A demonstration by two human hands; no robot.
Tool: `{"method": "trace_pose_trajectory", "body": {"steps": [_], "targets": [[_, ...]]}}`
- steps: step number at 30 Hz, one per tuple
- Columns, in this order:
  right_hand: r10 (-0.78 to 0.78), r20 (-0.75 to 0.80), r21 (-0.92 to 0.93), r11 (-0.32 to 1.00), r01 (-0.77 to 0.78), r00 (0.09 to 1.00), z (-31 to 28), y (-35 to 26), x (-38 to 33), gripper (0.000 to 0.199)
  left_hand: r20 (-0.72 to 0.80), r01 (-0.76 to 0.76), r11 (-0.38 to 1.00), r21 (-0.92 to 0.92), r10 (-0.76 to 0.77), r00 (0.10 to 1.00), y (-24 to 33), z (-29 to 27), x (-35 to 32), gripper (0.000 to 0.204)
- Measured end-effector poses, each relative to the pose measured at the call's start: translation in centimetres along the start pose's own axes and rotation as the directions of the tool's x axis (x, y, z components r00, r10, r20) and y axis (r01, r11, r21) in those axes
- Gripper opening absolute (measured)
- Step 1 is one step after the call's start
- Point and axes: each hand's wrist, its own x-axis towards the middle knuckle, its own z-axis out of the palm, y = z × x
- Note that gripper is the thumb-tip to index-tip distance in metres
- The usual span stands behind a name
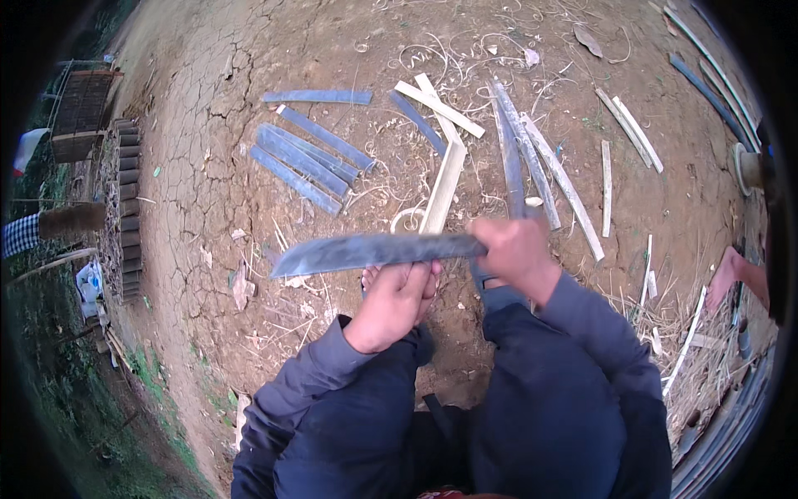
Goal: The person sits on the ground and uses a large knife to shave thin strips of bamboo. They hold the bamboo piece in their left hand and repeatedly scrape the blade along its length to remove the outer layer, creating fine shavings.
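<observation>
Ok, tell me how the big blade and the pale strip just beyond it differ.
The blade is dark grey, while the pale strip is cream. The blade lies nearly crosswise, gripped by the right hand; the strip points away from the person. The blade ends in a slanted tip, the strip's far end is blunter. Both are long and narrow.

Left of the machete [366,254], a hand could pass over cracked soil [199,191]. Beyond it — dark strips [307,157] past its tip, a pale strip [443,187] toward its right end — passage was obstructed. The left hand [387,304] blocked its near side; any gap underneath was hard to judge.
</observation>
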Motion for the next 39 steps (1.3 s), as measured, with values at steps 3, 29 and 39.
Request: {"method": "trace_pose_trajectory", "body": {"steps": [3, 29, 39], "targets": [[0.319, -0.082, 0.103, 0.945, -0.310, 0.944, 0.6, 5.5, 2.0, 0.020, 0.029, -0.020, 0.999, 0.029, 0.019, 0.999, 0.2, 0.8, 0.0, 0.020], [-0.150, -0.088, -0.038, 0.988, 0.148, 0.985, -1.1, -1.5, -0.3, 0.057, -0.141, -0.040, 0.999, -0.016, 0.038, 0.989, 1.2, 1.2, 0.5, 0.027], [-0.192, -0.222, -0.010, 0.981, 0.194, 0.956, 0.5, -0.2, 0.8, 0.060, -0.140, -0.172, 0.958, 0.228, 0.207, 0.968, 1.0, 1.3, 0.0, 0.026]]}}
